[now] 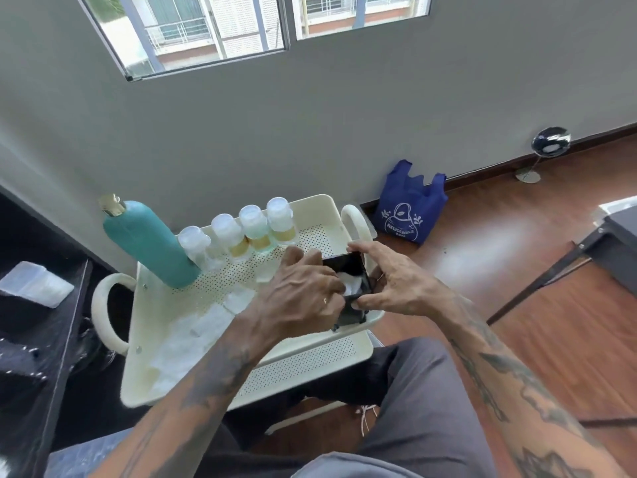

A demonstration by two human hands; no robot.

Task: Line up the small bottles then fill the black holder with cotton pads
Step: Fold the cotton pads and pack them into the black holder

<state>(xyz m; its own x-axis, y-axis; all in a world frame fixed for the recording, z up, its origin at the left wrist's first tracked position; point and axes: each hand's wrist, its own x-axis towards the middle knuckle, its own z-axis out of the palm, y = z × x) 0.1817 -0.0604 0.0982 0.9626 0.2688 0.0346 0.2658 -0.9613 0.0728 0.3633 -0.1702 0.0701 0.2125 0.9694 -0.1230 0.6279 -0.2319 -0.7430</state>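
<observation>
Several small clear bottles (253,227) with pale liquid stand in a row along the far edge of a cream perforated cart tray (213,281). The black holder (348,267) sits at the tray's right end with white cotton pads (353,286) inside. My left hand (303,291) curls over the holder's left side, fingers reaching into it onto the pads. My right hand (389,281) holds the holder's right wall between thumb and fingers. Loose white pads (206,322) lie on the tray's near left part.
A tall teal bottle (148,243) leans at the tray's back left. A blue reusable bag (410,205) stands on the wood floor by the wall. A black cabinet (38,326) with a clear packet is on the left. The cart's lower shelf (303,360) shows below.
</observation>
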